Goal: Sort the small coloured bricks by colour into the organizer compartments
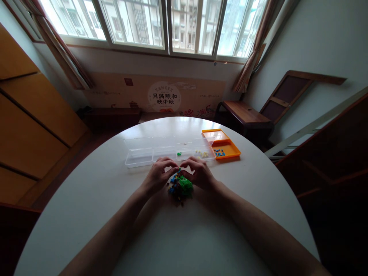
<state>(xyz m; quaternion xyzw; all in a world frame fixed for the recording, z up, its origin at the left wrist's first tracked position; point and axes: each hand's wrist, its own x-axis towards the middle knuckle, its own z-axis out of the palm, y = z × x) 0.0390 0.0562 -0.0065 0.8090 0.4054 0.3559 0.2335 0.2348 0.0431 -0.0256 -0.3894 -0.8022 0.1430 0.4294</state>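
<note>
My left hand [158, 174] and my right hand [200, 173] meet above the middle of the table, fingertips pinched close together. Between them is a small green building block [179, 169], which both hands seem to grip. A heap of small building blocks [184, 185], green, blue, brown and some yellow, lies on the table just below the fingers. Beyond the hands, a clear plastic tray [139, 158] with compartments holds a few green blocks [179, 153] and several pale yellow blocks [203, 154].
An orange box [234, 150] with two sections stands at the right end of the clear tray, with several small blue blocks [220, 152] in its near section. All this rests on a round white table [94, 203]. A wooden chair [244, 113] stands behind it at the right.
</note>
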